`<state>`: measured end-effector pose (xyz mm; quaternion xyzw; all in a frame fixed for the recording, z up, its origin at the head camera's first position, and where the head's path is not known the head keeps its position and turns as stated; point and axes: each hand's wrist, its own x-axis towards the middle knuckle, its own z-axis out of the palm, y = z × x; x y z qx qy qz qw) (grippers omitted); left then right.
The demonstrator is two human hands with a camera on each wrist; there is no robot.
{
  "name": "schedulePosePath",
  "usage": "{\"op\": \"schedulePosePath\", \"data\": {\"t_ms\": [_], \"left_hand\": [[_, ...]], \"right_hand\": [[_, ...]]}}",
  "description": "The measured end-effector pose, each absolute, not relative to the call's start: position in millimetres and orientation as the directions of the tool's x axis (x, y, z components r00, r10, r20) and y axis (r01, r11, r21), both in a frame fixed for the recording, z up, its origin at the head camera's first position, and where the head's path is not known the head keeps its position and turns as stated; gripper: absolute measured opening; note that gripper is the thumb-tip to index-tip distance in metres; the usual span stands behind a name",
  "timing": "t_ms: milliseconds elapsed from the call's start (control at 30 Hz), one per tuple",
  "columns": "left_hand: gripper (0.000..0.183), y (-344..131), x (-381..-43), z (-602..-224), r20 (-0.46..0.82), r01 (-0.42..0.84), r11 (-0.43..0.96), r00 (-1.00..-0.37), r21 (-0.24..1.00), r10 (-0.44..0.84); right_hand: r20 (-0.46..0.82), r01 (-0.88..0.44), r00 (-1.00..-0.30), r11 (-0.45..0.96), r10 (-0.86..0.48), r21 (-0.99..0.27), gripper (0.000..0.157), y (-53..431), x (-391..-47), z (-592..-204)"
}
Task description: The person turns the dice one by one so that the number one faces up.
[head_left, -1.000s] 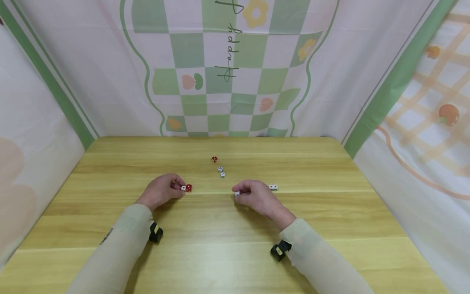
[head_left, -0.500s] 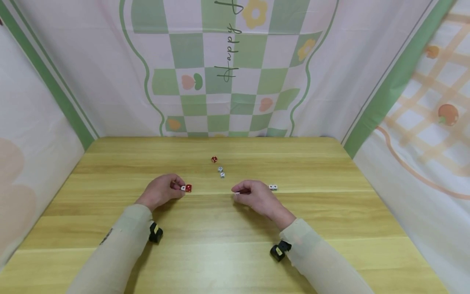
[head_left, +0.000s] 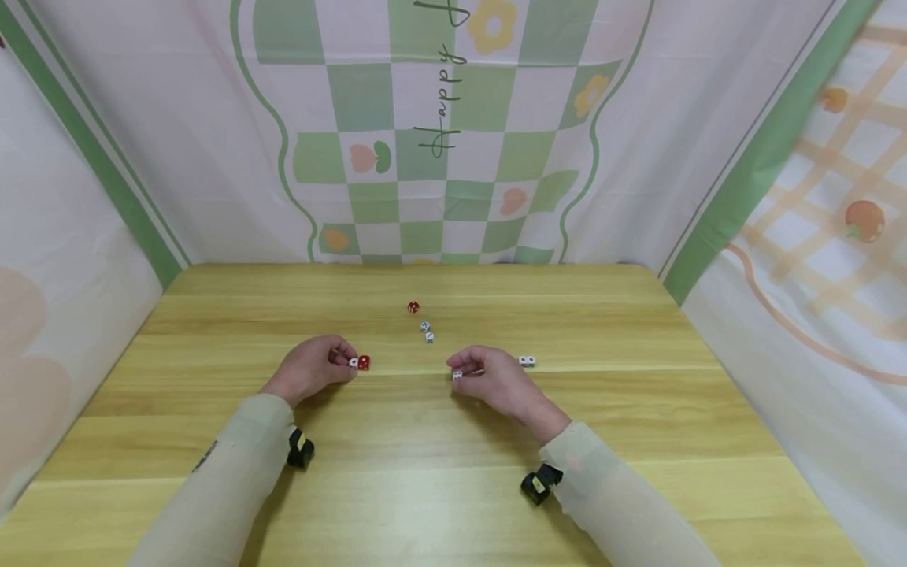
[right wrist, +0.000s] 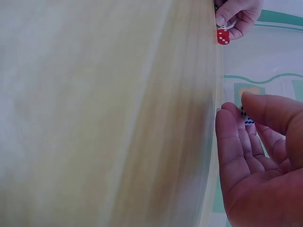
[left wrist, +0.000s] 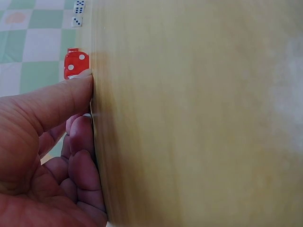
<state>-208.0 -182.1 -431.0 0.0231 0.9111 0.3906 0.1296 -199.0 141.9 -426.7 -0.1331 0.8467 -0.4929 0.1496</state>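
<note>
My left hand (head_left: 312,366) rests at the table, thumb and fingers pinching a small white die (head_left: 353,363). A red die (head_left: 364,363) sits right beside that white die, on its right. In the left wrist view the red die (left wrist: 76,64) shows beyond the thumb tip, and the thumb mostly hides the white one. My right hand (head_left: 496,378) pinches another white die (head_left: 457,376) between thumb and fingers. Blue pips show on this die (right wrist: 248,121) in the right wrist view, partly covered by the thumb.
Two white dice (head_left: 427,331) lie mid-table, one behind the other, with a red die (head_left: 414,307) farther back. Another pair of white dice (head_left: 527,361) sits side by side beyond my right hand. Patterned cloth (head_left: 425,197) hangs behind the wooden table (head_left: 425,472).
The white die in my right hand has turned between the fingers, and its visible face differs. My left hand and the dice on the table stay where they were.
</note>
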Motion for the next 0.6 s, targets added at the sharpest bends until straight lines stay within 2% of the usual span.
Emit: {"op": "schedulePosePath", "data": {"t_ms": [300, 600], "left_hand": [[0.019, -183.5, -209.4, -433.1, -0.22, -0.067, 0.686, -0.966, 0.725, 0.138], [0.019, -183.4, -209.2, -433.8, -0.217, -0.065, 0.683, -0.966, 0.727, 0.139]], "right_hand": [[-0.12, -0.09, -0.925, 0.515, -0.361, -0.852, 0.021, 141.9, -198.6, -426.2], [-0.123, -0.093, -0.927, 0.535, -0.354, -0.84, 0.02, 143.0, -198.4, -426.1]]}}
